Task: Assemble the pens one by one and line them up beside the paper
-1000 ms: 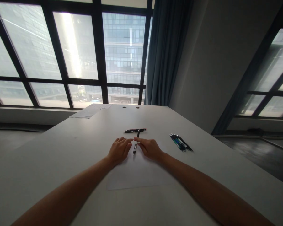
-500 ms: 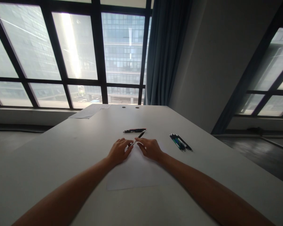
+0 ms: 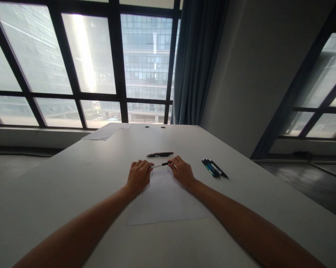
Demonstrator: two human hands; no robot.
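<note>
**White-and-black pen held crosswise between two hands**

White at one end and black at the other, a slim pen [image 3: 160,164] lies level between the person's two hands, just above the far edge of a sheet of white paper [image 3: 165,201]. The left hand [image 3: 138,175] pinches the pale end, its fingers [image 3: 142,165] curled down and drawn together on the barrel. The right hand [image 3: 182,172] closes on the dark end in the same way, fingers [image 3: 177,162] bent over the tip, so the pen spans the gap from one set of fingertips to the other. How much of each end lies inside the grip cannot be told, since the knuckles cover it.

Just beyond the fingertips, a black pen with a red end [image 3: 159,154] lies flat on the grey table [image 3: 73,178], close to the held pen but not touching it. To the right of the right hand's fingers, well clear of them, a small bunch of dark and teal pens [image 3: 214,169] lies side by side; how many there are is hard to make out. Far past the left hand's fingers, at the table's back edge, rest some loose papers [image 3: 106,131], their print too small to read. Both forearms run out of the bottom of the view.
</note>
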